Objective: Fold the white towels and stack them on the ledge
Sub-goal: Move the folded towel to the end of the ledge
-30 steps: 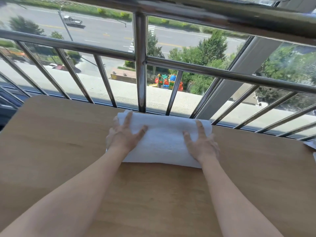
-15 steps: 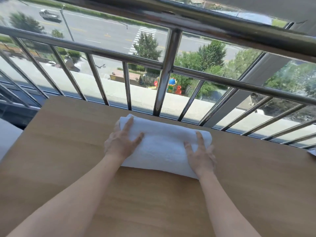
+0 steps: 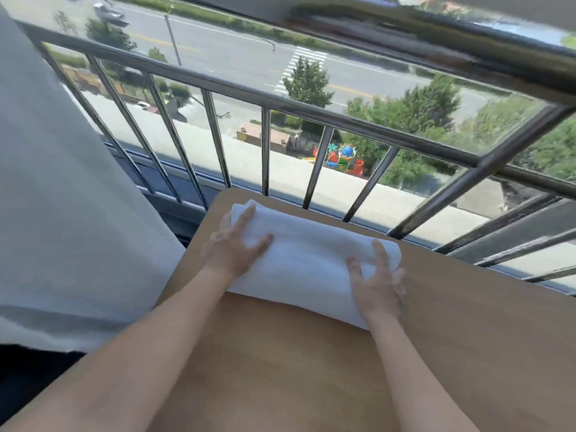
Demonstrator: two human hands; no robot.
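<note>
A folded white towel (image 3: 307,260) lies on the wooden ledge (image 3: 296,363), close to its far left corner and just in front of the railing. My left hand (image 3: 233,244) rests flat on the towel's left end, fingers spread. My right hand (image 3: 378,282) lies on the towel's right end with fingers apart and slightly lifted. Neither hand grips the cloth; both press on top of it.
A metal railing (image 3: 265,157) with slanted bars stands right behind the ledge, with glass and a street far below. A pale curtain (image 3: 56,198) hangs at the left, beside the ledge's left edge. Bare wood stretches to the right and toward me.
The towel and both hands have slid left along the ledge toward its left corner. The view has swung left, bringing the curtain in.
</note>
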